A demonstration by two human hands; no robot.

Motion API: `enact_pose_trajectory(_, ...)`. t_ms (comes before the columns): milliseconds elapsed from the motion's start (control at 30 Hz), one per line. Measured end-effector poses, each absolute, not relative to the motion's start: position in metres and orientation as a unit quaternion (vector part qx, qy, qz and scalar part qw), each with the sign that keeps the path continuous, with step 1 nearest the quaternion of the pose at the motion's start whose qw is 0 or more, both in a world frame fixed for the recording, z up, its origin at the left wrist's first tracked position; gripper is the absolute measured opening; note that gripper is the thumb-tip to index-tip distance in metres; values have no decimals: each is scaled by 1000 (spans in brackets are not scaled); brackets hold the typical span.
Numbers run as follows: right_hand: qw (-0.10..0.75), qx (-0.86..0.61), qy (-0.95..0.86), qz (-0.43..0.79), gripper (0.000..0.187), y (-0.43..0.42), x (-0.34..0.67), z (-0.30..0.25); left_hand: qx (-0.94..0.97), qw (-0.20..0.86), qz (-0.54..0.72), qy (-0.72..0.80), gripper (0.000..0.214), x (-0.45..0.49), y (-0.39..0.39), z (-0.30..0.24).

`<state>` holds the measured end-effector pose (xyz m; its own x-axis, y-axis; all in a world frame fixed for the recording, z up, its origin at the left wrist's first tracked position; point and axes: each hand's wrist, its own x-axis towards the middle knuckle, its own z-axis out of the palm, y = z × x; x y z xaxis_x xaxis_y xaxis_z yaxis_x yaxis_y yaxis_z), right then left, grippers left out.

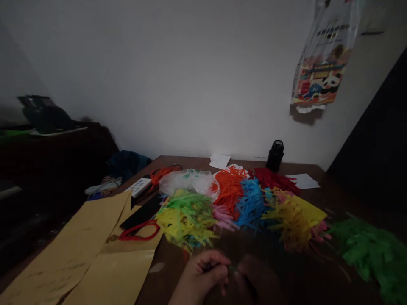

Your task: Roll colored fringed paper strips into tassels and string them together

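My left hand (203,275) and my right hand (254,277) rest together at the near edge of the brown table (321,199). Both have their fingers curled and pinched toward each other around something small and dark that I cannot make out. Just beyond them lie heaps of cut paper strips: a yellow-green heap (187,216), orange strips (229,184), blue strips (251,201), dark red strips (273,178), a yellow and pink heap (292,220) and a green heap (372,250) at the right.
Yellow-brown envelopes (92,250) cover the left of the table, with red-handled scissors (140,231), a black phone (141,212) and a clear plastic bag (187,180). A black bottle (275,155) and white paper sheets (303,181) stand near the wall. A printed bag (324,59) hangs above.
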<state>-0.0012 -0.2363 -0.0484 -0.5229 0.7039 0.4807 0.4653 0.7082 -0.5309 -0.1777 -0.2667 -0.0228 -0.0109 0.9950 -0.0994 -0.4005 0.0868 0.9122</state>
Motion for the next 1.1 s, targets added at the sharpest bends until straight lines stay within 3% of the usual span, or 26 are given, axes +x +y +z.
enact_pose_trajectory(167, 335, -314, -873, 165, 22, -236, 5, -53, 386, 573, 579, 432, 43, -174, -276, -23)
enact_pose_trajectory(600, 304, -292, -889, 179, 24, -246, 23, -46, 655, 282, 527, 463, 13, -169, -297, -13)
enact_pose_trajectory(900, 318, -288, -887, 171, 17, -252, 31, -57, 687, 253, 496, 467, 9, -169, -303, -15)
enact_pose_trajectory(1100, 328, -305, -881, 152, 19, -258, 32, -65, 632, 361, 460, 509, 5, -168, -303, -18)
